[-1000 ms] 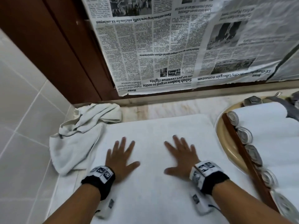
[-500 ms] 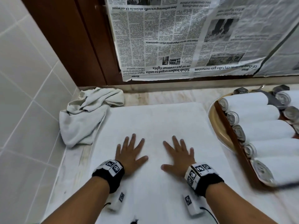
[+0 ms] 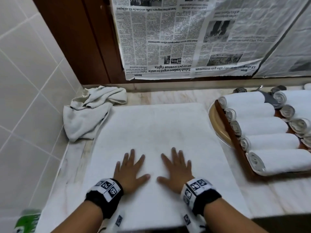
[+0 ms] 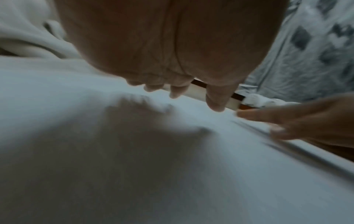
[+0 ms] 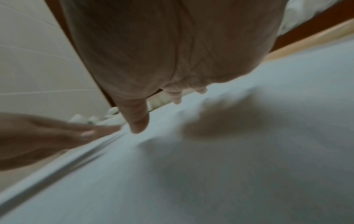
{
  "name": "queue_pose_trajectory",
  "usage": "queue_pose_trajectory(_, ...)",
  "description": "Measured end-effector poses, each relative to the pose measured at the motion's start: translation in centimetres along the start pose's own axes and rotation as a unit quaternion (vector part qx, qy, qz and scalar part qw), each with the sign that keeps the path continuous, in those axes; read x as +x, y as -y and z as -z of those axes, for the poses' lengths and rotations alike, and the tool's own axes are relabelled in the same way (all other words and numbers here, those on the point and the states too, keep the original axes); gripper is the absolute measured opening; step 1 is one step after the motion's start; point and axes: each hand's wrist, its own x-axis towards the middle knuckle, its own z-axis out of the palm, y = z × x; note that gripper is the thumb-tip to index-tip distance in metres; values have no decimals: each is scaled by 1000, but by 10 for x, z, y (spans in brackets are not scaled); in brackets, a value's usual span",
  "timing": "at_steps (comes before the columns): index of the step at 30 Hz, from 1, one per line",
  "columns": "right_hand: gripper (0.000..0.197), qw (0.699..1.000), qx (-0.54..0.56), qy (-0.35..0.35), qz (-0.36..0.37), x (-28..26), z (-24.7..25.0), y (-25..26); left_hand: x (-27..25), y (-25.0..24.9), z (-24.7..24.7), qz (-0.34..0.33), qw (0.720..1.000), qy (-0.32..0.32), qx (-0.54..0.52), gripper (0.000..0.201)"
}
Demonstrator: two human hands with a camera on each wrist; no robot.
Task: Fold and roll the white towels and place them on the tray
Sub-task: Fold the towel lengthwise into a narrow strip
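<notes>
Both hands lie flat, fingers spread, palms down on the flat white towel (image 3: 156,132): left hand (image 3: 130,172) and right hand (image 3: 176,172) side by side, thumbs apart. Compared with half a second earlier, both sit nearer the towel's near edge. Rolled towels (image 3: 262,126) fill the wooden tray (image 3: 235,145) at right; a crumpled towel (image 3: 89,111) lies at left.

Left wrist view: left hand (image 4: 172,45) hovers just over the blurred towel (image 4: 134,166), fingers extended.

Right wrist view: right hand (image 5: 162,45) likewise over the towel (image 5: 229,166).
</notes>
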Motion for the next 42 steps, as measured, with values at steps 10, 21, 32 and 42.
queue_pose_trajectory(10, 91, 989, 9, -28, -148, -40, 8, -120, -90, 30, -66, 117, 991, -50, -27, 123)
queue_pose_trajectory(21, 76, 997, -49, -52, 28, -120, -71, -65, -92, 21, -76, 171, 979, -108, -39, 116)
queue_pose_trajectory(32, 75, 989, 24, -110, -95, -133, -68, -84, -86, -70, -111, 59, 985, -160, 23, 80)
queue_pose_trajectory(42, 80, 995, 23, -47, -82, -120, -57, -103, -107, 22, -108, 157, 975, -157, -25, 95)
